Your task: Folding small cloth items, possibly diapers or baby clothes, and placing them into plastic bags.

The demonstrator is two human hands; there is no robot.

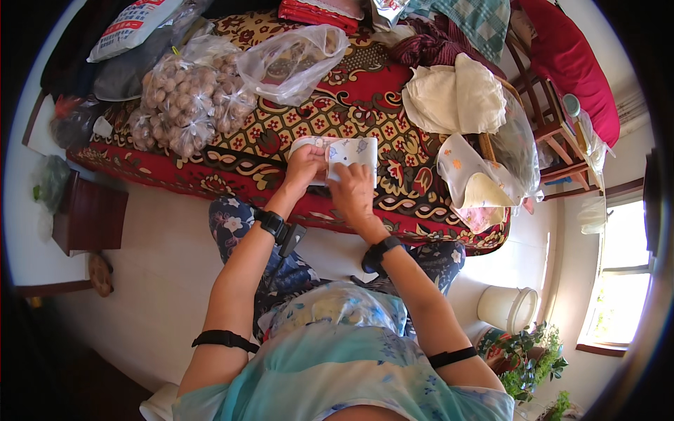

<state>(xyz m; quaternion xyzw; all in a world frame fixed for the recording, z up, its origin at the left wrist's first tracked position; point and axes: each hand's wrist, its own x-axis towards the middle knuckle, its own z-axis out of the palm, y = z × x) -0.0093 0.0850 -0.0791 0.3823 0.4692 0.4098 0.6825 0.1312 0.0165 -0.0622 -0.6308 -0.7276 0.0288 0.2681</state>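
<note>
A folded white cloth with small printed figures (360, 150) lies near the front edge of the bed, on a red patterned cover (310, 113). My left hand (307, 167) grips the cloth's left part, thumb and fingers together on it. On the right part rests my right hand (352, 188), its fingers bent and touching the cloth; whether they pinch it cannot be told. To the right lie cream cloths (455, 97) and, nearer me, a loose pile of printed cloths (468, 173), partly over the rim of a wicker basket (487, 146).
Clear bags of walnuts (181, 100) stand at the left, beside an empty clear plastic bag (295, 63). Folded red fabric (321, 14) lies at the back. A wooden chair (566, 147) is at the right; a white bucket (506, 309) and plants (534, 360) stand on the floor.
</note>
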